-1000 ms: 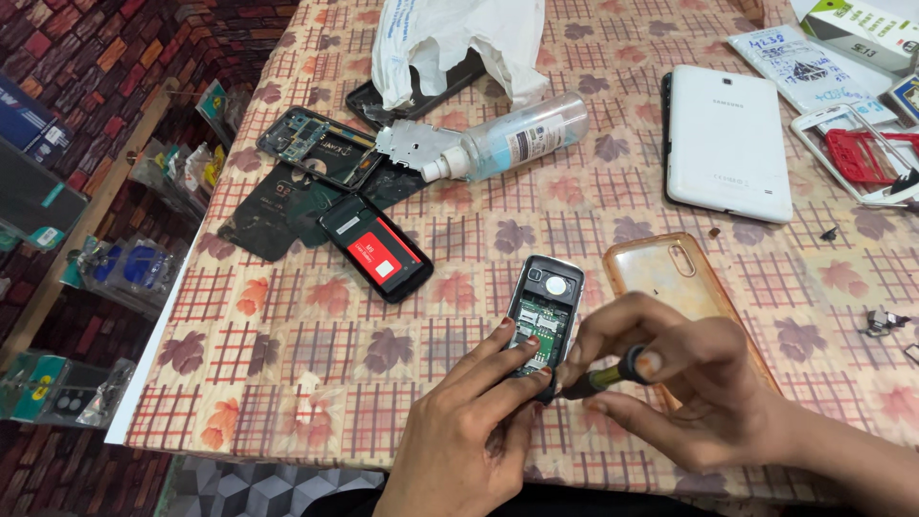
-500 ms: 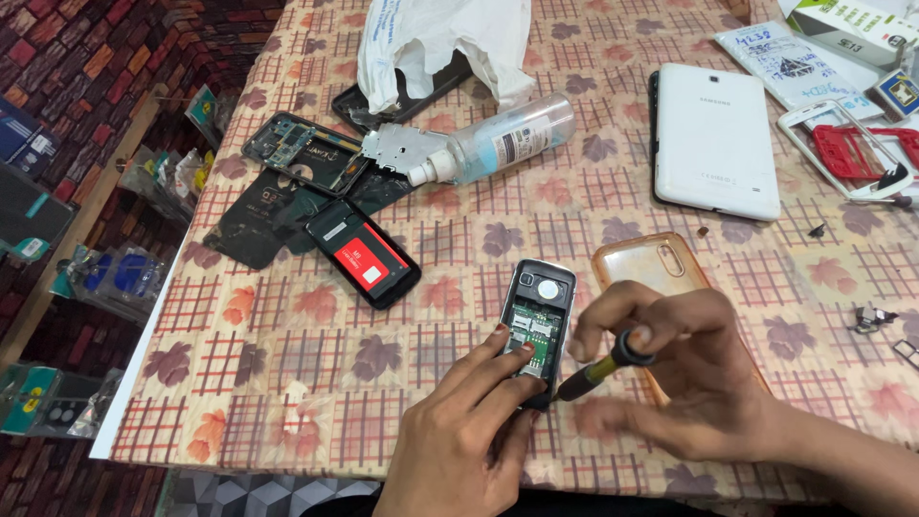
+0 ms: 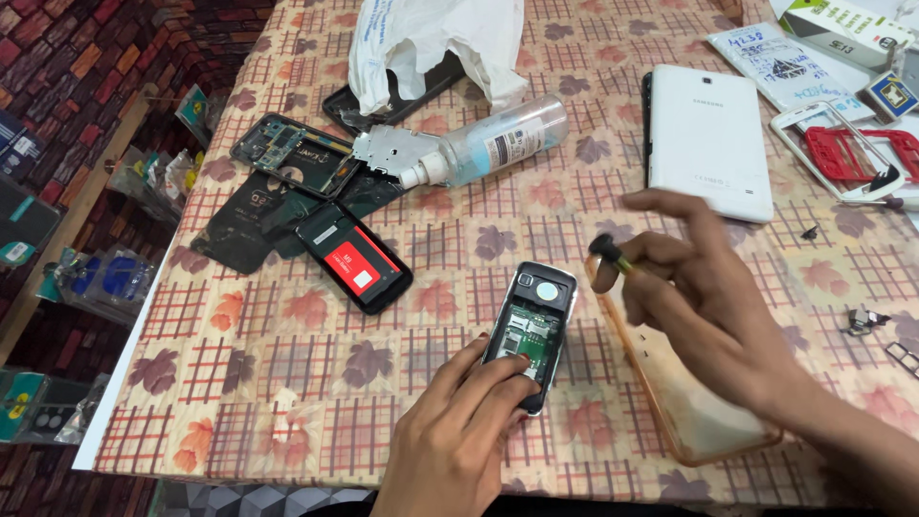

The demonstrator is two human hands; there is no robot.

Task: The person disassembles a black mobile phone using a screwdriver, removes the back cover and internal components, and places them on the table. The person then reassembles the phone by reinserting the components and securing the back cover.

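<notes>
A small black phone (image 3: pixel 532 330) with its back cover off lies on the patterned tablecloth, its green circuit board showing. My left hand (image 3: pixel 459 431) pins down its lower end with the fingertips. My right hand (image 3: pixel 704 297) is raised just right of the phone and holds a small screwdriver (image 3: pixel 613 257) with a black cap and yellow-green shaft, its tip hidden in the fingers. Under my right hand lies an orange-brown phone cover (image 3: pixel 675 402).
A black battery with a red label (image 3: pixel 352 257), opened phone frames (image 3: pixel 287 158) and dark back covers lie at the left. A clear bottle (image 3: pixel 493 144), a white plastic bag (image 3: pixel 431 38), a white tablet (image 3: pixel 706 139) and a red frame (image 3: pixel 852 153) lie further back. The table edge (image 3: pixel 120 383) runs down the left.
My right hand lifted the screwdriver off the phone and moved up and to the right. My left hand stayed on the phone's lower end.
</notes>
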